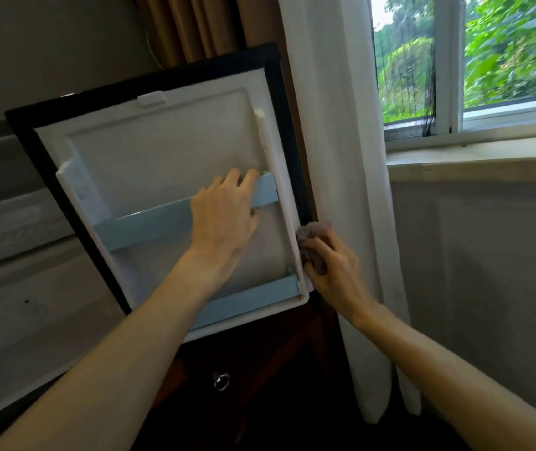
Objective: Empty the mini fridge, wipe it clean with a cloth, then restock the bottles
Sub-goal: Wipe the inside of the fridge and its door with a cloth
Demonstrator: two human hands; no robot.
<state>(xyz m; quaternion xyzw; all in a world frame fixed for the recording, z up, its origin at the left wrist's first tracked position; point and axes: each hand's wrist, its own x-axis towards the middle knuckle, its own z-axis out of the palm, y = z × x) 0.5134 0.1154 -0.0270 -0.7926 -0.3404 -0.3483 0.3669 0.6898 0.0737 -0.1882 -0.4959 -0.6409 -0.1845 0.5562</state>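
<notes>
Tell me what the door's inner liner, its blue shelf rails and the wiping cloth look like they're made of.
Inner liner: likely moulded white plastic, matte, with rounded pressed contours.
Blue shelf rails: probably smooth plastic, slight sheen.
Cloth: soft, fuzzy grey-pink fabric, maybe microfibre, bunched in the right hand.

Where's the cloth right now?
In the head view, the cloth is bunched in the right hand, pressed against the right edge of the open fridge door, just beside the white curtain.

White curtain (335,125) hanging btwn brown drape (192,27) & window (468,63) — greenery showing outside; dark wood cabinet (260,369) w/ round metal pull (221,381) sitting below.
</notes>
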